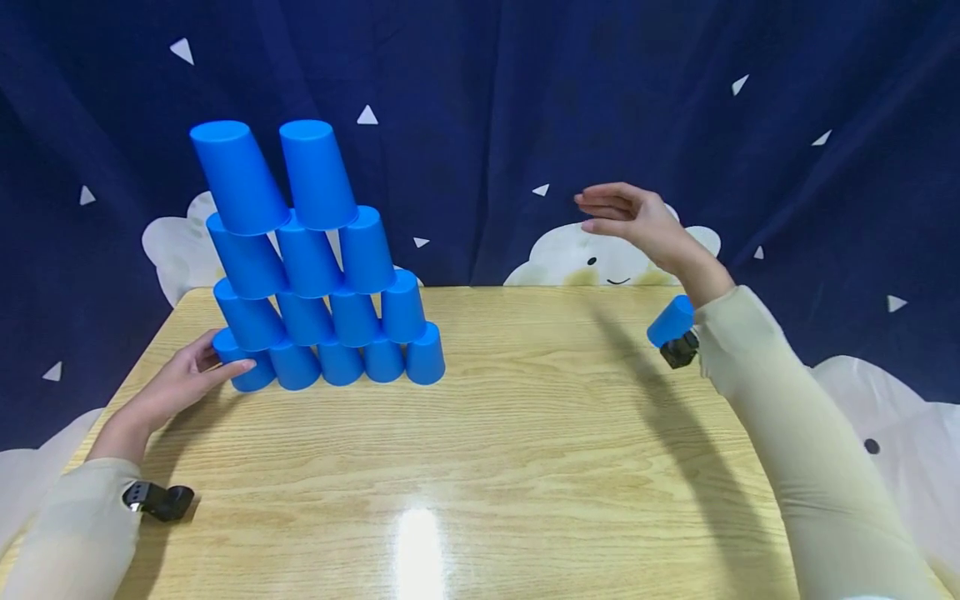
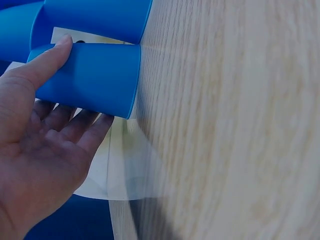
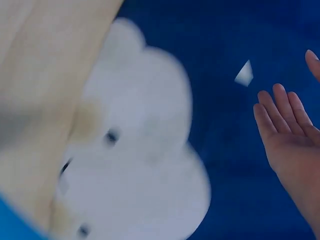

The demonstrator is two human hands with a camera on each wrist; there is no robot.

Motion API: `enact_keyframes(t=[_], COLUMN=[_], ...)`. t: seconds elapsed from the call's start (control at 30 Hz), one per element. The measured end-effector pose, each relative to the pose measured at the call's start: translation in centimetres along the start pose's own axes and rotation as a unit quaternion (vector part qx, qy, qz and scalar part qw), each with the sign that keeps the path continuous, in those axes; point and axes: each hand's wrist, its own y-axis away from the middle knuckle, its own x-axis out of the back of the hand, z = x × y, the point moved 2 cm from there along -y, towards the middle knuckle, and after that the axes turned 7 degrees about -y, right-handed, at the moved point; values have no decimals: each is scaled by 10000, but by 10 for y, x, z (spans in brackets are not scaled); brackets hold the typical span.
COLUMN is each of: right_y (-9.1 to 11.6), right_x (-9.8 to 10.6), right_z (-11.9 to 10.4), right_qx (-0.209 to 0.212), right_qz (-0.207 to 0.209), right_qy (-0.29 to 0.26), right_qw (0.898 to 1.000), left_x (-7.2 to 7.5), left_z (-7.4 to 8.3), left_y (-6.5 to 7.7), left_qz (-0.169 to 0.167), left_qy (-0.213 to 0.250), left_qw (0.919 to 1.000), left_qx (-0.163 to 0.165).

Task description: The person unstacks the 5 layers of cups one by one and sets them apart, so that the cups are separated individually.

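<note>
Gripping the leftmost bottom cup (image 2: pixel 95 77) between thumb and fingers, left hand (image 1: pixel 180 382) beside stacked blue cups (image 1: pixel 306 260), right hand (image 1: pixel 641 221) raised, fingers extended, thumb apart

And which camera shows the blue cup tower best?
The head view: the whole tower fits in, all four rows. The left wrist view shows only some cups up close, with the left hand gripping one. The right wrist view shows just a blue patch in one corner; I can't tell what it is.

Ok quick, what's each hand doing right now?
Left hand: holding the bottom row's leftmost upside-down, tapered blue plastic cup.
Right hand: open, holding nothing.
</note>
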Motion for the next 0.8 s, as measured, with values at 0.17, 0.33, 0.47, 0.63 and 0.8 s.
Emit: enact_keyframes(t=[0.17,0.33,0.47,0.63,0.8], right_y=[-30,-54,-70,-84,-94], right_x=[-51,-96,-127,-161,-193], right_z=[-29,-57,-79,-106,-126], right_qx=[390,744,1152,1593,1928], right_qz=[-490,-861,-1059,-1200,-1322], right_qy=[-507,-525,-479,-451,-417], right_qw=[9967,9921,9865,9789,9714], left_x=[0,0,2,3,3], left_z=[0,-1,-3,-4,-3], left_y=[0,1,1,0,0], left_qz=[-1,-33,-45,-56,-62], left_qy=[-3,-4,-11,10,24], left_qw=[10000,10000,10000,10000,10000], left_qx=[-11,32,24,13,-20])
